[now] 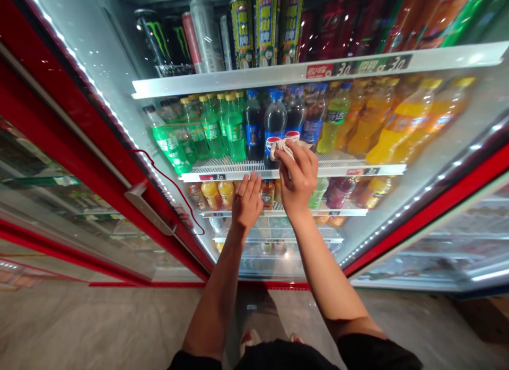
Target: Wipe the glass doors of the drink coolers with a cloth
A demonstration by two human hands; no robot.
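Observation:
In front of an upright drinks fridge, my right hand (300, 176) is closed round a crumpled whitish cloth (284, 147). The cloth is up against the Pepsi bottles (275, 115) on the second shelf and covers part of their labels. Whether it touches them I cannot tell. My left hand (248, 197) lies flat, fingers stretched, with its fingertips at the white front edge of that shelf (230, 176). A ring shows on one finger. Green bottles (234, 129) stand left of the Pepsi, orange soda bottles (409, 121) to the right.
Cans (265, 31) line the shelf above, over a white price rail (238, 76). Smaller bottles (226, 194) fill the shelf below. A red-framed door with a handle (151, 208) stands at the left, a red cord (167, 182) beside it. A brown box (483, 319) sits on the floor at right.

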